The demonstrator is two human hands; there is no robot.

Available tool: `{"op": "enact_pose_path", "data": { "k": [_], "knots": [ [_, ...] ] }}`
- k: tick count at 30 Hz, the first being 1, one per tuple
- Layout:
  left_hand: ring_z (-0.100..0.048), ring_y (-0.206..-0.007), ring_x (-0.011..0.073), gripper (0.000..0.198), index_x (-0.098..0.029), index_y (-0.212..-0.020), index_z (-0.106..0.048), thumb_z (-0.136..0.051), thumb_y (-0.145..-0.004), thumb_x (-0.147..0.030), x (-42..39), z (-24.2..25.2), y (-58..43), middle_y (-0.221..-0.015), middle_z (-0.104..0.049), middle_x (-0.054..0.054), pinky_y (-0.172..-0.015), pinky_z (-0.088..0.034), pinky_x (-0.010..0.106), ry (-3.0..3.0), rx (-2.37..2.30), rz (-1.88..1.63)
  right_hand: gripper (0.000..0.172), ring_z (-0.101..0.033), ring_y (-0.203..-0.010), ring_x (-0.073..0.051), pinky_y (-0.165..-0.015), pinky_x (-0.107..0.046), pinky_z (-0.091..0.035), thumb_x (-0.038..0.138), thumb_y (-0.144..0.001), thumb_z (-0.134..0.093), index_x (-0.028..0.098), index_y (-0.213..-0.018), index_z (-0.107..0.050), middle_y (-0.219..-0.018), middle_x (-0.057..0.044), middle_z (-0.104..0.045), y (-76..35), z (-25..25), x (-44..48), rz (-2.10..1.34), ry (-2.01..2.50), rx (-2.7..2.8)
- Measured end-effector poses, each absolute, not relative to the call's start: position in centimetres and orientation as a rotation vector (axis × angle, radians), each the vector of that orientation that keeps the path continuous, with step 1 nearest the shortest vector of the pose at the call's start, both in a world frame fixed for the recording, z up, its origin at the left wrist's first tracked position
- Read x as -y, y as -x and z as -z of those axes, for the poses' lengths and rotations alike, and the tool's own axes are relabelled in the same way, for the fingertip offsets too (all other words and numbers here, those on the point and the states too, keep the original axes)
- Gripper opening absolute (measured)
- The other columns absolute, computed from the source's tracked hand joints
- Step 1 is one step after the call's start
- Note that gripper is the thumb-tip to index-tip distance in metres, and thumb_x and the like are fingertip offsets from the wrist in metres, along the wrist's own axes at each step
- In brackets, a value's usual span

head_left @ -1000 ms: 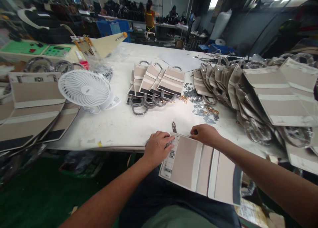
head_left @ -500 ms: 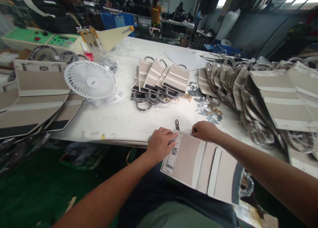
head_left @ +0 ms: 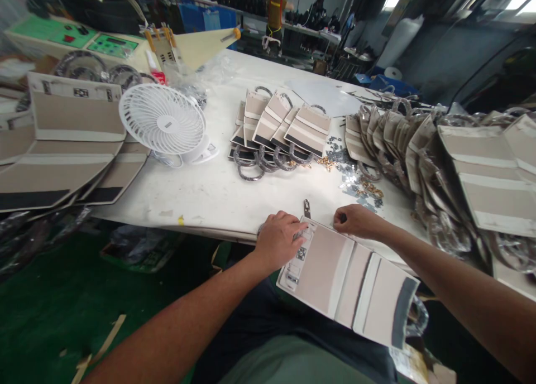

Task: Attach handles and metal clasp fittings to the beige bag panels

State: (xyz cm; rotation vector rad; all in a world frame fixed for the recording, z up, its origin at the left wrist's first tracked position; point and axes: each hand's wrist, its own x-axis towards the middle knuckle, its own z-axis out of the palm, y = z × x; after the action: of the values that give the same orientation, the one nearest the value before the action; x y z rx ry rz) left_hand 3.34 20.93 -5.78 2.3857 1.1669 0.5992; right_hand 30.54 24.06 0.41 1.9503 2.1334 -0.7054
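Observation:
A beige and white striped bag panel (head_left: 343,278) with a dark end lies half on the white table's (head_left: 218,200) front edge and half over my lap. My left hand (head_left: 280,240) is closed on the panel's top left corner, where small metal fittings sit. My right hand (head_left: 358,221) pinches the panel's top right edge with its fingers curled. A small metal strap piece (head_left: 307,208) lies on the table just beyond the panel, between my hands.
A white desk fan (head_left: 162,118) stands at the left. Finished panels with ring handles are fanned at mid-table (head_left: 285,130) and piled at the right (head_left: 439,155) and left (head_left: 62,144). Loose metal hardware (head_left: 355,183) is scattered beyond my right hand. A person works far behind.
My hands and the panel have kept their hold. The view has tilted down and shifted, so everything sits slightly to the right in the picture.

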Motion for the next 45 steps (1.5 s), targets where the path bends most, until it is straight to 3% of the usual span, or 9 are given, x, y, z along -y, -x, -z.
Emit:
{"op": "enact_pose_path", "data": {
  "k": [7, 11, 13, 21, 26, 32, 35, 39, 45],
  "knots": [
    [-0.061, -0.113, 0.0270, 0.034, -0.029, -0.128, -0.075, -0.073, -0.094, -0.034, -21.1, 5.5, -3.4, -0.117, -0.077, 0.001, -0.093, -0.048, 0.045, -2.367, -1.155, -0.612, 0.026, -0.063, -0.067, -0.016, -0.066, -0.028, -0.047, 0.040, -0.082, -0.071, 0.022, -0.097, -0.082, -0.075, -0.001, -0.074, -28.6, -3.0, -24.5, 1.004, -2.151, -2.300],
    [-0.061, -0.113, 0.0278, 0.026, -0.027, -0.118, -0.078, -0.073, -0.093, -0.032, -21.1, 5.3, -3.4, -0.114, -0.078, 0.002, -0.094, -0.048, 0.044, -2.352, -1.167, -0.613, 0.023, -0.058, -0.059, -0.014, -0.056, -0.026, -0.045, 0.035, -0.078, -0.074, 0.022, -0.094, -0.083, -0.069, 0.001, -0.070, -25.2, -3.1, -24.0, 1.473, -1.966, -2.123],
    [-0.061, -0.112, 0.0281, 0.022, -0.026, -0.112, -0.078, -0.074, -0.091, -0.031, -21.1, 5.2, -3.5, -0.110, -0.079, 0.002, -0.094, -0.049, 0.044, -2.326, -1.187, -0.612, 0.021, -0.056, -0.057, -0.013, -0.054, -0.026, -0.044, 0.030, -0.077, -0.073, 0.020, -0.092, -0.082, -0.067, 0.002, -0.069, -24.4, -2.4, -23.7, 1.531, -1.976, -2.076],
    [-0.063, -0.115, 0.0280, 0.033, -0.024, -0.120, -0.074, -0.076, -0.089, -0.032, -21.2, 5.3, -3.6, -0.112, -0.079, 0.002, -0.097, -0.049, 0.044, -2.268, -1.215, -0.610, 0.018, -0.058, -0.059, -0.014, -0.057, -0.027, -0.044, 0.026, -0.079, -0.070, 0.021, -0.090, -0.083, -0.069, 0.001, -0.072, -24.9, -1.0, -23.6, 1.418, -2.039, -2.094],
    [-0.063, -0.115, 0.0278, 0.034, -0.025, -0.121, -0.074, -0.076, -0.088, -0.031, -21.3, 5.3, -3.5, -0.112, -0.079, 0.003, -0.099, -0.050, 0.044, -2.266, -1.208, -0.604, 0.015, -0.070, -0.077, -0.018, -0.071, -0.027, -0.048, 0.021, -0.082, -0.069, 0.024, -0.087, -0.083, -0.084, 0.000, -0.080, -23.8, -0.9, -23.0, 1.063, -2.044, -2.231],
    [-0.064, -0.117, 0.0276, 0.032, -0.027, -0.120, -0.076, -0.076, -0.088, -0.032, -21.3, 4.6, -3.7, -0.113, -0.079, 0.003, -0.102, -0.050, 0.041, -2.206, -1.250, -0.579, 0.013, -0.069, -0.079, -0.020, -0.067, -0.029, -0.042, 0.027, -0.085, -0.068, 0.027, -0.092, -0.080, -0.088, -0.001, -0.080, -23.1, -0.6, -21.9, 0.629, -2.111, -2.248],
    [-0.068, -0.113, 0.0269, 0.027, -0.026, -0.117, -0.077, -0.072, -0.092, -0.036, -22.0, 3.8, -4.1, -0.109, -0.079, 0.004, -0.098, -0.052, 0.038, -2.149, -1.294, -0.495, 0.012, -0.068, -0.080, -0.021, -0.066, -0.029, -0.041, 0.030, -0.085, -0.069, 0.027, -0.090, -0.080, -0.087, -0.001, -0.080, -23.1, -0.8, -21.6, 0.617, -2.172, -2.180],
    [-0.073, -0.100, 0.0238, 0.042, -0.022, -0.130, -0.070, -0.073, -0.090, -0.036, -24.7, 2.6, -4.9, -0.104, -0.080, 0.005, -0.084, -0.053, 0.031, -2.046, -1.309, -0.269, 0.012, -0.068, -0.079, -0.020, -0.066, -0.029, -0.041, 0.031, -0.084, -0.070, 0.026, -0.086, -0.081, -0.087, -0.002, -0.079, -23.0, -1.2, -21.4, 0.725, -2.250, -2.123],
    [-0.075, -0.089, 0.0218, 0.033, -0.022, -0.104, -0.083, -0.087, -0.072, -0.028, -28.4, 1.9, -6.2, -0.095, -0.082, 0.002, -0.072, -0.051, 0.026, -2.069, -1.169, -0.054, 0.012, -0.068, -0.075, -0.019, -0.064, -0.028, -0.042, 0.030, -0.084, -0.072, 0.024, -0.087, -0.081, -0.083, -0.003, -0.079, -23.3, -1.0, -20.8, 0.839, -2.338, -2.106]
  ]
}}
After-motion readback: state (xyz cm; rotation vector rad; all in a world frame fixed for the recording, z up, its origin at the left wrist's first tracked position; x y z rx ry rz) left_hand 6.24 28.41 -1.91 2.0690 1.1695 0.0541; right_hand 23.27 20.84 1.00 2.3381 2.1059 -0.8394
